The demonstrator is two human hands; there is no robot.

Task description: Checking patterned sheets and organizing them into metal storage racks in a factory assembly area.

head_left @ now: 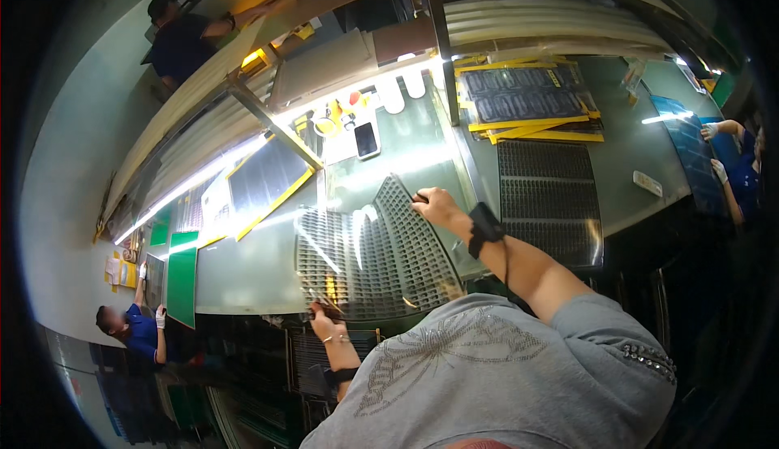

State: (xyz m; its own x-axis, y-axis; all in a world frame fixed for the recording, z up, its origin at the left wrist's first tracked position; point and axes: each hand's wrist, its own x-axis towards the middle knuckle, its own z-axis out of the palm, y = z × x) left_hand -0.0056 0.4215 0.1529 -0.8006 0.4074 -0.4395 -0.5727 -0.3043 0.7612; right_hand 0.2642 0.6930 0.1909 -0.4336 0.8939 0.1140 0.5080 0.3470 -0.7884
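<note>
A thin, glossy dark sheet [373,254] with a grid of small cells is bent and tilted between my two hands. My left hand [324,325] pinches its near left edge. At the far right edge, the fingers of my right hand [441,208] are closed on the same sheet. Part of it rests over or just above the glass-topped table [235,282]; whether it touches cannot be made out. To the right of my right hand lies another dark gridded sheet [548,193], flat on the table.
Beyond that sheet is a stack of dark patterned sheets with yellow borders [527,96]. A phone [367,140] lies near white bottles [390,93]. A yellow-edged panel [268,177] leans at left. Co-workers handle a green board [182,278] and a blue sheet [690,153].
</note>
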